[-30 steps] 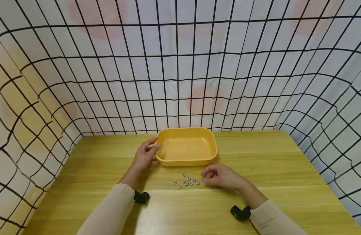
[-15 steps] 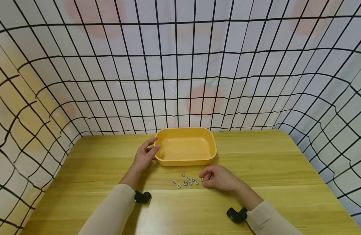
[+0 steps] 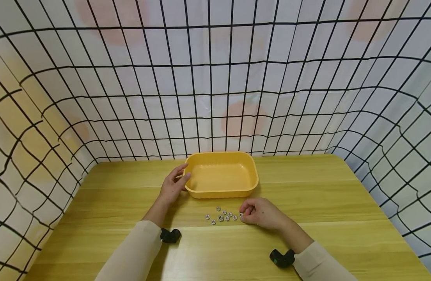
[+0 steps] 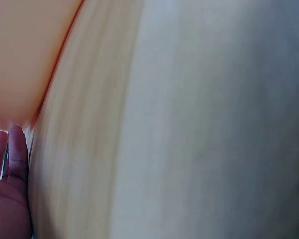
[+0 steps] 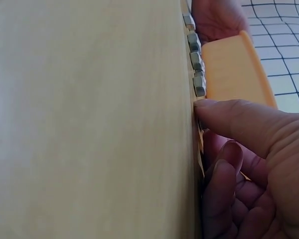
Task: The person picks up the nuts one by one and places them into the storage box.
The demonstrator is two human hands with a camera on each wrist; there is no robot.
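Observation:
A shallow yellow plastic tray (image 3: 220, 194) stands toward the back of the wooden table. My left hand (image 3: 171, 189) holds its left side, the thumb lying over the rim; in the left wrist view, straight fingers (image 4: 18, 154) reach the tray's wall (image 4: 25, 59). In front of the tray lie several small metal hex nuts (image 3: 220, 218), one larger than the others. My right hand (image 3: 264, 214) rests low at the right end of the group and pinches the rightmost nut (image 3: 241, 214) between thumb and index finger. In the right wrist view the thumb (image 5: 229, 117) mostly hides that nut.
White cloth with a black grid (image 3: 236, 78) rises behind the table (image 3: 324, 195) and along both sides. A black wrist-worn device (image 3: 170, 235) sits on the left wrist and another black device (image 3: 282, 258) on the right. The tray's inside shows only its bare floor.
My right hand's thumb and index finger have closed in around the rightmost nut, with the wrist shifting slightly left. The left hand and the tray stay in place.

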